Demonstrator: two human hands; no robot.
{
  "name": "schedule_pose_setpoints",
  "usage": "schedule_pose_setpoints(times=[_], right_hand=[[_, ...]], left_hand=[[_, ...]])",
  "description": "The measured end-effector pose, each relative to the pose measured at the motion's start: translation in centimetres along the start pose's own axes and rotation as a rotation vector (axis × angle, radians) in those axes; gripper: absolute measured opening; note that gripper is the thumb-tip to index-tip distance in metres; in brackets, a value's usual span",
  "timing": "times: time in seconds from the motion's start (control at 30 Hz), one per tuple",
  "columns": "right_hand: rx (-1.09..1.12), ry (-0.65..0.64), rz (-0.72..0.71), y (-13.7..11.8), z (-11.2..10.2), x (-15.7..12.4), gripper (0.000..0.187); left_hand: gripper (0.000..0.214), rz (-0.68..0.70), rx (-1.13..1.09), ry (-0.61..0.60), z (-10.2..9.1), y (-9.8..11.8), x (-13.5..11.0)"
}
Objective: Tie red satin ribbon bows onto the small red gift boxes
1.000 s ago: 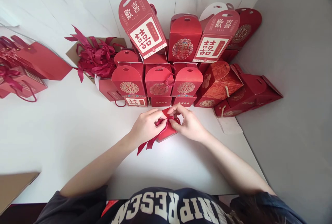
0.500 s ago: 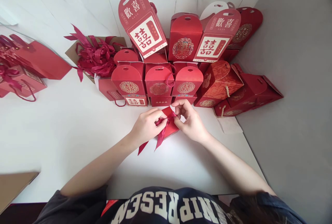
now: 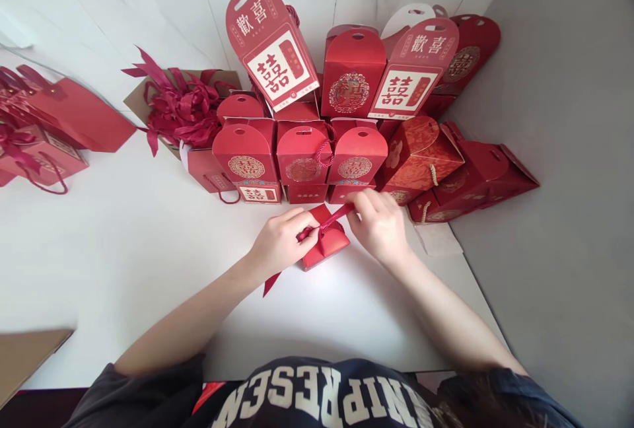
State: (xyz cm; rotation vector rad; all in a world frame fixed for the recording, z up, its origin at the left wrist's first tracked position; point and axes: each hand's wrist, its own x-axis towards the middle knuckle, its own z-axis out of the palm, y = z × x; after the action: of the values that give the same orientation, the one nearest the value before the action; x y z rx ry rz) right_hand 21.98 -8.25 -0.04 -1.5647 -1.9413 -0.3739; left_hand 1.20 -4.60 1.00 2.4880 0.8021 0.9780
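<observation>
A small red gift box point(image 3: 333, 243) sits on the white table between my hands, with a dark red ribbon point(image 3: 337, 215) across its top. My left hand point(image 3: 281, 238) pinches the ribbon at the left of the box, and one pointed tail hangs down below that hand. My right hand point(image 3: 379, 222) is closed on the other end of the ribbon, at the upper right. Between the two hands the ribbon runs taut, slanting up to the right. My left fingers hide part of the box's left side and whatever knot or loop is there.
Behind the box stand stacked red gift boxes point(image 3: 302, 154) with gold emblems. To their left, a cardboard box holds a heap of red ribbons point(image 3: 185, 109). Red paper bags point(image 3: 82, 111) stand at far left. A grey wall point(image 3: 559, 230) bounds the right side.
My right hand has moved right and slightly up, drawing the ribbon out straight. The tail that hung over the box front is gone from there. My left hand has stayed in place.
</observation>
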Motion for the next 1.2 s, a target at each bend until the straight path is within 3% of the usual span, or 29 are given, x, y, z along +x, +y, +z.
schedule_pose_setpoints(times=[0.07, 0.2, 0.33, 0.4, 0.47, 0.57, 0.7, 0.8, 0.93, 1.0, 1.1, 1.2], right_hand=[[-0.132, 0.018, 0.004, 1.0, -1.2, 0.4, 0.019], [-0.220, -0.076, 0.183, 3.0, -4.7, 1.1, 0.027], [0.313, -0.486, 0.110, 3.7, -6.4, 1.3, 0.026], [0.627, -0.626, 0.159, 3.2, -5.7, 1.5, 0.019], [0.820, -0.670, 0.255, 2.4, -4.3, 1.7, 0.024], [0.905, -0.632, 0.282, 1.3, -2.1, 1.9, 0.038], [1.068, -0.695, 0.339, 0.7, -0.9, 1.6, 0.043], [1.188, -0.725, 0.422, 0.6, -0.8, 1.4, 0.043], [1.224, -0.728, 0.464, 0.6, -0.5, 1.2, 0.041], [1.221, -0.726, 0.464, 0.6, -0.4, 1.2, 0.040], [1.211, -0.722, 0.454, 0.6, -0.4, 1.1, 0.039], [1.193, -0.714, 0.456, 0.5, -0.6, 1.1, 0.039]], left_hand=[[0.012, 0.005, -0.001, -0.005, 0.0, 0.0, 0.0], [0.013, -0.015, -0.014, -0.025, -0.2, 0.1, 0.0], [0.011, -0.015, -0.020, -0.053, -0.4, 0.1, 0.2], [0.010, -0.002, -0.012, -0.061, -0.5, 0.0, 0.2], [0.010, 0.018, 0.000, -0.059, -0.5, -0.1, 0.3], [0.010, 0.067, 0.021, -0.049, -0.3, -0.3, 0.2], [0.011, 0.091, 0.006, -0.056, -0.2, -0.4, 0.1], [0.009, -0.041, -0.094, -0.140, -1.0, 0.0, 0.4], [0.018, -0.402, -0.323, -0.356, -3.2, 0.7, 1.3], [0.023, -0.538, -0.355, -0.396, -4.0, 0.7, 1.6], [0.044, -0.621, -0.301, -0.390, -4.7, 0.3, 1.8], [0.049, -0.677, -0.302, -0.492, -5.0, -0.3, 1.9]])
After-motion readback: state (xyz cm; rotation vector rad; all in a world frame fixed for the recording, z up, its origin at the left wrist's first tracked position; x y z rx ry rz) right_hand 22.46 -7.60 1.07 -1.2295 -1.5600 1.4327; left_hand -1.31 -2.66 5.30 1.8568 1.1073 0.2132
